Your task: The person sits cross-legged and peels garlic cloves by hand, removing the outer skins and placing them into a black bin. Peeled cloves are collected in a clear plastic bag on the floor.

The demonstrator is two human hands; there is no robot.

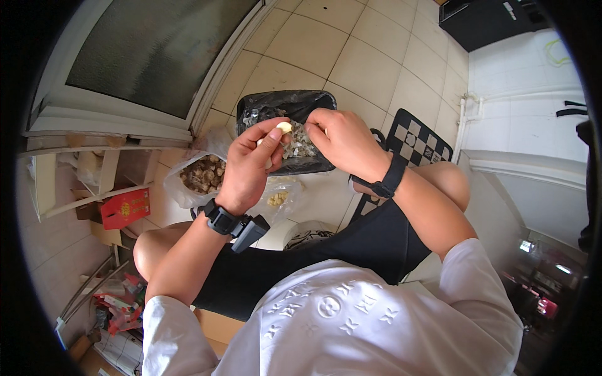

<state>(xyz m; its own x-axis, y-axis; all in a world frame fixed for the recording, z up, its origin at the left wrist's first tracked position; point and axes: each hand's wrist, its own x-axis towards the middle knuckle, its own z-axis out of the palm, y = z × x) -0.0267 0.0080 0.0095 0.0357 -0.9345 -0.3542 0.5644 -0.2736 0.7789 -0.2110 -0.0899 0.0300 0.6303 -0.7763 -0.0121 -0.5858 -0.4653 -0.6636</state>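
Note:
My left hand [251, 157] pinches a pale peeled garlic clove [284, 127] between thumb and forefinger. More pale cloves show between its lower fingers. Close by on the right is my right hand [341, 136], its fingers curled together; a small pale spot shows at them, and I cannot tell what it is. Both hands are above a black bin [310, 167] lined with a dark plastic bag. Papery garlic skins [299, 143] lie heaped inside it. Below my left hand, a clear plastic bag [294, 188] on the floor holds peeled cloves [278, 198].
Left of the bin stands a whitish plastic bag [173, 181] of brownish bulbs [203, 174]. A checkered mat [418, 136] lies on the tiled floor at right. A framed glass door [155, 56] is at upper left, with a red box [126, 209] on shelving below it.

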